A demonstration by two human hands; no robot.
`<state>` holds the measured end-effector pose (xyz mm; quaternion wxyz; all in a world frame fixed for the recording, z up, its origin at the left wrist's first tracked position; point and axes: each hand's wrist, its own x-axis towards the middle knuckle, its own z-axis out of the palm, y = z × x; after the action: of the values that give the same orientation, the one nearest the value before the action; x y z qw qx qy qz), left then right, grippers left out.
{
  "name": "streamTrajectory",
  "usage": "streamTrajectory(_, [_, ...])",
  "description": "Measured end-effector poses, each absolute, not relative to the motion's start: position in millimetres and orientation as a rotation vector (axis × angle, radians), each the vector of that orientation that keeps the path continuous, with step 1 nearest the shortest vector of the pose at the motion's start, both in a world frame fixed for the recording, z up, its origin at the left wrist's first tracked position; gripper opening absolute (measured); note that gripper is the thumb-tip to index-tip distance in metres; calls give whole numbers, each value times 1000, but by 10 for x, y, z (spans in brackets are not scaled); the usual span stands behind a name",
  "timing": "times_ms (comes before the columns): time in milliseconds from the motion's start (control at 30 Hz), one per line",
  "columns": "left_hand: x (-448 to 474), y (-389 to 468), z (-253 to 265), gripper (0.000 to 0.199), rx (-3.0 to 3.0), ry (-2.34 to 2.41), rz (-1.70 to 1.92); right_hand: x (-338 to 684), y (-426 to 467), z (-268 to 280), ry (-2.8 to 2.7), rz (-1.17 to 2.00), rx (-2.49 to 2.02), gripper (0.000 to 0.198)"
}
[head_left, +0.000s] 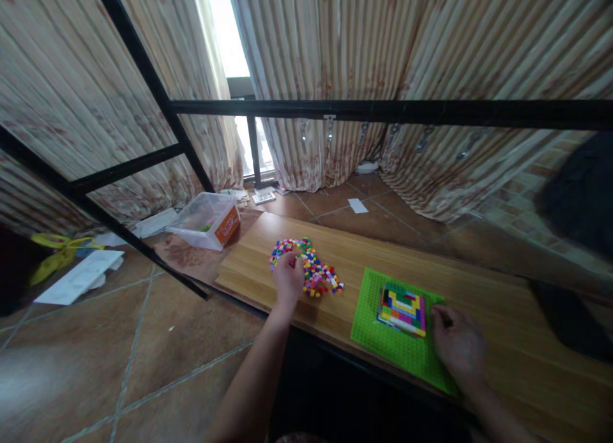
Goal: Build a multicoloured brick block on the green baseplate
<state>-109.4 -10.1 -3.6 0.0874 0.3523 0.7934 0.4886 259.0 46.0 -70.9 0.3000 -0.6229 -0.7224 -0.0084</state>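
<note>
From where I stand, the wooden table (pixel 502 302) fills the lower middle, presumably keeping everything reachable. Lower right of centre, a green baseplate (pixel 366 322) likely steadies the brick stack (pixel 402 309). Beside that curls the right hand (pixel 458 344); the left hand (pixel 288 276) bunches over loose bricks (pixel 317 270) near centre. Whether either grips anything, I can't tell.

Striped curtains (pixel 325 47) are hanging along the back; a window (pixel 233 41) is shining through their gap. A black frame (pixel 383 111) is running in front. One white sheet (pixel 357 205) is lying on the brown tiled floor (pixel 191 341); far left, a flat white piece (pixel 79 278) is lying near something yellow (pixel 50 258).
</note>
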Motion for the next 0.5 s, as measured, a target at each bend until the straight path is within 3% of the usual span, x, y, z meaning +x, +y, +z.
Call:
streamTrajectory(233, [-1620,-61,0,29,1100,2759,879,2557,440,-680,-1889,-14,-1673,39])
streamTrajectory(500, [-1617,-14,9,23,1194,2762,771,2528,421,-630,-1893,6,-1653,38])
